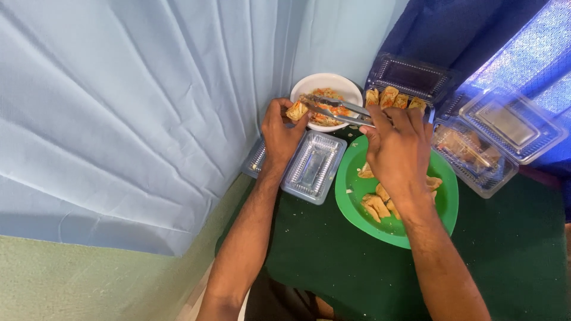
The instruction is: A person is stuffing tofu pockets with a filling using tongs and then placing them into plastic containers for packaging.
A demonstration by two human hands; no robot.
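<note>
Left hand [279, 128] fingers pinched on a small filled roll [297, 110], right hand [395, 145] clamped around metal tongs [336, 109] reaching over a white bowl [351, 92] at the green cloth's [333, 261] far edge, clear empty tray [313, 166] below, green plate [443, 205] under the right wrist, open clear clamshell packs [499, 137] toward the far right corner.

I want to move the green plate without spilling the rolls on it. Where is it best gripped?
Take the green plate by its bare raised rim at the near edge, coming from the person's side. The rolls lie toward the middle, and clear containers crowd its left and far sides.
</note>
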